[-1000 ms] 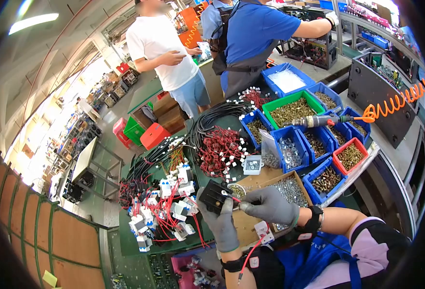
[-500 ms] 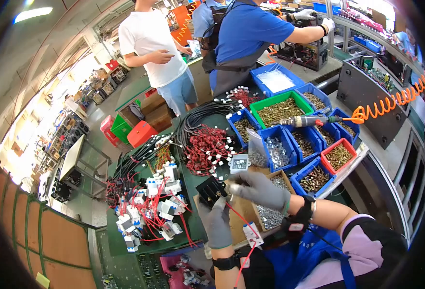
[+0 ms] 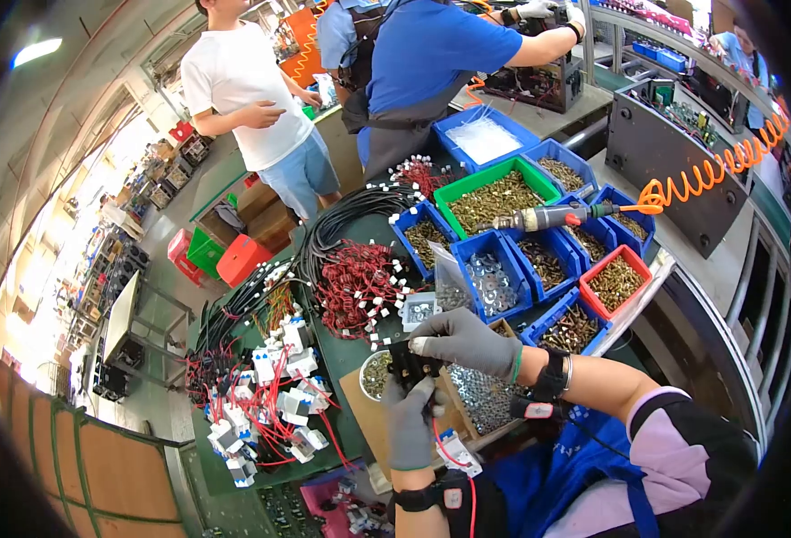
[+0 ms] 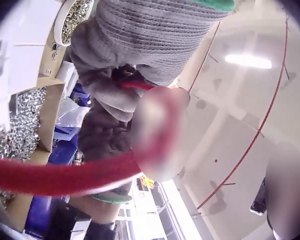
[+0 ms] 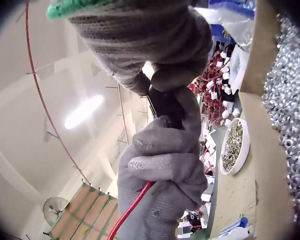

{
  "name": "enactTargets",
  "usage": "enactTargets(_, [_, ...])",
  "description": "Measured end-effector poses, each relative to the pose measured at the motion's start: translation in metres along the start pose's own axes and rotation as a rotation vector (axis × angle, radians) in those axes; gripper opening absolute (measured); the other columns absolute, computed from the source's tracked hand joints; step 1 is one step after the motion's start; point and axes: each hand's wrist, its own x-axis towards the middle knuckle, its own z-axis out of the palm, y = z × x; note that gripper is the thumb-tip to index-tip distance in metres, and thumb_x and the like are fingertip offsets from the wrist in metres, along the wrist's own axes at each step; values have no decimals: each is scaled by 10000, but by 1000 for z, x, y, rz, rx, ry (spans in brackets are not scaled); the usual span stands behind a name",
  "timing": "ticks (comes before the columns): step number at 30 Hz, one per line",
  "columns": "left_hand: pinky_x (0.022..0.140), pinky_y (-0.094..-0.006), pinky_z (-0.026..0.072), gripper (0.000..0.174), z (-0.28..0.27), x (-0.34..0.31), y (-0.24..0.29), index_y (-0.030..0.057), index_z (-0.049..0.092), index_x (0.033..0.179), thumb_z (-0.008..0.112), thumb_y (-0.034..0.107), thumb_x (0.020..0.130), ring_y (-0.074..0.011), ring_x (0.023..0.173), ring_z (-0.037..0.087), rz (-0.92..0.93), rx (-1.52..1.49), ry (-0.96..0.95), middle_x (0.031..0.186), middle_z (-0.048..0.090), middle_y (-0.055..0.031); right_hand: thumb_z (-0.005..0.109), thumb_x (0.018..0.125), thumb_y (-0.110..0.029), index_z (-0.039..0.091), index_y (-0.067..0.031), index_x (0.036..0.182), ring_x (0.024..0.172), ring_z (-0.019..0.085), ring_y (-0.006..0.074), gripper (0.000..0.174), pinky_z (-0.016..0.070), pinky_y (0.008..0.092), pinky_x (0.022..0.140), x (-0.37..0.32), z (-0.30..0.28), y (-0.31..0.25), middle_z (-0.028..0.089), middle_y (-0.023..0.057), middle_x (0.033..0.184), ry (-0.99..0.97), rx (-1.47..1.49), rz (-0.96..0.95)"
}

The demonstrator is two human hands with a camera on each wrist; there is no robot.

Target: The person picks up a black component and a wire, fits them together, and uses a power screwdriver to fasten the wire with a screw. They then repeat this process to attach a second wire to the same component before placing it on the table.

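In the head view my gloved left hand [image 3: 410,429] grips a dark block-shaped part [image 3: 404,363] over the front of the bench. From that hand a red wire [image 3: 437,430] hangs down, with a small white module [image 3: 458,451] beside it. My gloved right hand [image 3: 473,345] has its curled fingers on the block's upper end. Up close in the right wrist view, the black block [image 5: 167,105] sits between both hands, largely covered by glove fingers. The red wire [image 5: 132,207] comes out below the left fingers there, and its thick red curve crosses the left wrist view.
A cardboard tray of metal nuts [image 3: 485,399] and a round white dish [image 3: 376,375] lie near the hands. Blue bins, a green bin [image 3: 494,202] and a red bin [image 3: 618,280] hold hardware. A power screwdriver [image 3: 552,216] lies across them. Wire bundles fill the left side.
The right hand was pinching the red wire at the block, then lifted off it, and now holds the block's upper end. The block has turned in the left hand. The head view has shifted rightward.
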Motion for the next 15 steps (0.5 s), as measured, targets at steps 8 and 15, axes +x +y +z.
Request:
enactTargets(8, [460, -216, 425, 257, -17, 7, 11, 21, 543, 1136, 572, 29, 881, -95, 619, 561, 202, 0, 212, 867, 591, -38, 611, 951, -170, 590, 19, 1199, 941, 606, 136, 313, 502, 308, 851, -18, -45, -49, 655, 77, 1012, 109, -225, -330])
enactTargets(15, [484, -240, 490, 195, -38, 2, -16, 12, 527, 1077, 578, 2, 889, -145, 612, 603, 107, -97, 291, 896, 618, -92, 620, 863, -121, 691, -22, 1026, 842, 685, 237, 203, 531, 353, 788, -29, -111, -75, 705, 136, 912, 45, -932, -140])
